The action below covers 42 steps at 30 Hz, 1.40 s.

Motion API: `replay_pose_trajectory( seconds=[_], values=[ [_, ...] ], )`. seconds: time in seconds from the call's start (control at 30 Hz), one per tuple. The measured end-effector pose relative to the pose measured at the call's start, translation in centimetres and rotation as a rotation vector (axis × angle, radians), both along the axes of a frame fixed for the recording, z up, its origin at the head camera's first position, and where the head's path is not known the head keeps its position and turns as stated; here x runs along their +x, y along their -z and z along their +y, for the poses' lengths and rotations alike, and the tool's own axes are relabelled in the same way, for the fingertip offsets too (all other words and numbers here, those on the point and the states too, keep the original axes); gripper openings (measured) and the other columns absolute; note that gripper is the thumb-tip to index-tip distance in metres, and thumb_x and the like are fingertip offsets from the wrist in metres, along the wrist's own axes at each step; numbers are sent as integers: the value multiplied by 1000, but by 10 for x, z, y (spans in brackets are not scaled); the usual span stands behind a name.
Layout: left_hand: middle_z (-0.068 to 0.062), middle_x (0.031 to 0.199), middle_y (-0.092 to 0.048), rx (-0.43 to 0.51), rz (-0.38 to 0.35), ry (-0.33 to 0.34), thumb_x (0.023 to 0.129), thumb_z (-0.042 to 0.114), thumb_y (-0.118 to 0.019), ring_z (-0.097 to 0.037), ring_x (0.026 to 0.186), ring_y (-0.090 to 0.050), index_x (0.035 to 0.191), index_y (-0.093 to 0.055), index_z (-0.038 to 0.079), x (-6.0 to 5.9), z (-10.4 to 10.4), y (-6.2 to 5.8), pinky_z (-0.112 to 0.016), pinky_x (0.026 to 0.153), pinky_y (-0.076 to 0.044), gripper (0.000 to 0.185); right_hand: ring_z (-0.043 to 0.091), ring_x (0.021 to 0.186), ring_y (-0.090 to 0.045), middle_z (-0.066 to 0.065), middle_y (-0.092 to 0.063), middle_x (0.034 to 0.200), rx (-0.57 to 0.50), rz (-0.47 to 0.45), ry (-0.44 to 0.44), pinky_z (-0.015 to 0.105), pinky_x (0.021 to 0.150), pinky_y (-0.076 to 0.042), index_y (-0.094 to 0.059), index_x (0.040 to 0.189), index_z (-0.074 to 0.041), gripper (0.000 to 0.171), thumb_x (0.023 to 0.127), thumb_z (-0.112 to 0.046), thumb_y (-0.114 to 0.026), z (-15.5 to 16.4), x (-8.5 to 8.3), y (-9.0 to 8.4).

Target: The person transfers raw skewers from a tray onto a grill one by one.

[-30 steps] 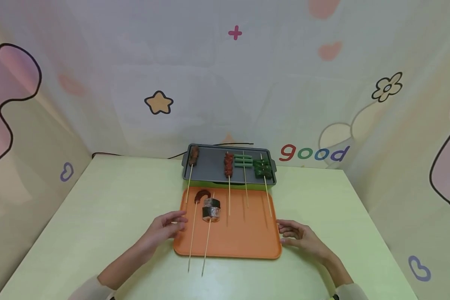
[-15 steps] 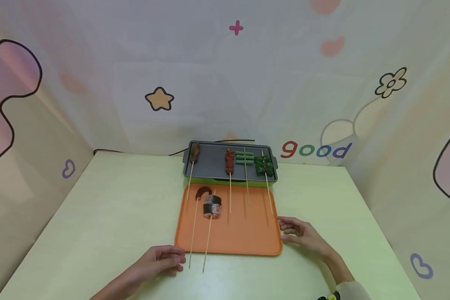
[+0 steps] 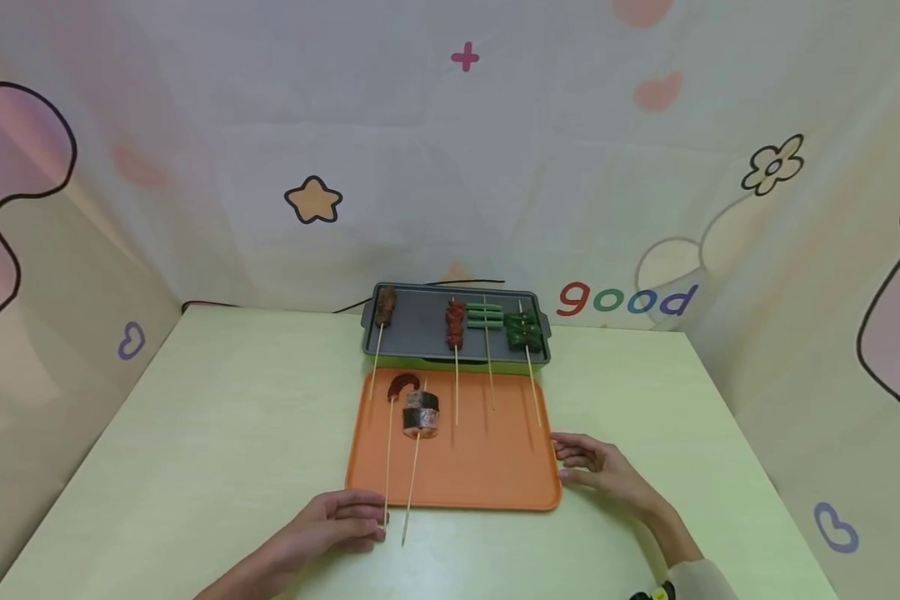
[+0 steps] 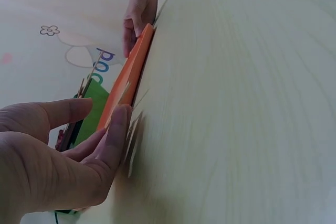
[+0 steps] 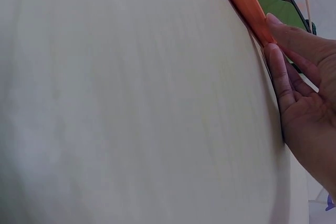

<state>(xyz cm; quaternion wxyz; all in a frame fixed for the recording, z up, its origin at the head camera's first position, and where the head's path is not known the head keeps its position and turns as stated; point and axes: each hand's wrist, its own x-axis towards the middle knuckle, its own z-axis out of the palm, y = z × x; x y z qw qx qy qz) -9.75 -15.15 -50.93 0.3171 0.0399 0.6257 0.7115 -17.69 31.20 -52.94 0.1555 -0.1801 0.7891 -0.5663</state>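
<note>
My left hand [image 3: 335, 521] is at the front left corner of the orange tray [image 3: 487, 475]. Its thumb and fingers stand apart in the left wrist view, with the fingertips right at the stick end of a skewer with a dark red curved piece [image 3: 402, 386]. Beside that skewer lies another with thick black and silvery pieces [image 3: 421, 415], its stick overhanging the tray's front edge. My right hand [image 3: 603, 475] holds the tray's right rim; in the right wrist view the thumb [image 5: 291, 35] lies over the rim and a finger lies under it.
Behind the tray stands a grey grill plate [image 3: 416, 337] on a green base. On it lie skewers with brown meat [image 3: 385, 307], red pieces [image 3: 455, 323], green sticks [image 3: 484, 315] and dark green leaves [image 3: 523, 331], their sticks reaching over the tray. A patterned cloth encloses the table [image 3: 255, 392].
My left hand has left the tray's left side, come down toward its front corner, then moved right to the skewer's stick end. The right hand has stayed at the tray's right rim.
</note>
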Motion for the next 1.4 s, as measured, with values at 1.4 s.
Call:
replay_pose_trajectory(
  seconds=[1.4],
  values=[
    [-3,101,-77,-60,-44,-112,91,1,-73,-14,91,-75,142,-45,-14,2,29,3,-34,79,-63,61,1,108,-62,32,-58,134,2,9,22,15,93,-51,-49,145,9,57,95,-9,-71,0,2,1]
  ],
)
